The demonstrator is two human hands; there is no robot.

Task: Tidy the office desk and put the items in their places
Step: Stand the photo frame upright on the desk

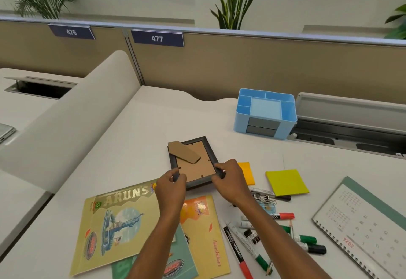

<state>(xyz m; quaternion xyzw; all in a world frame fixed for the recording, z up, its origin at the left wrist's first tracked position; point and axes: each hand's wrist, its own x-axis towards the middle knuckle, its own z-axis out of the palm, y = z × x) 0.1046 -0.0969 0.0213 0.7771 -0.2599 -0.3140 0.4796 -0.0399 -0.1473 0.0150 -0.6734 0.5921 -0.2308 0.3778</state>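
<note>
Left grip [173,187], right grip [228,180], near corners of frame [194,167]

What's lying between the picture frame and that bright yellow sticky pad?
An orange sticky pad, flat on the desk, its left edge hidden behind the right hand gripping the picture frame. Seen in the head view.

The white desk [136,138] holds a blue box [241,124] at the back. Nearer lie notebooks [118,223] on the left, an orange pad [247,172], a yellow pad [286,182], marker pens [307,239] and black clips [252,235] in the middle, and a calendar [362,223] on the right.
</note>
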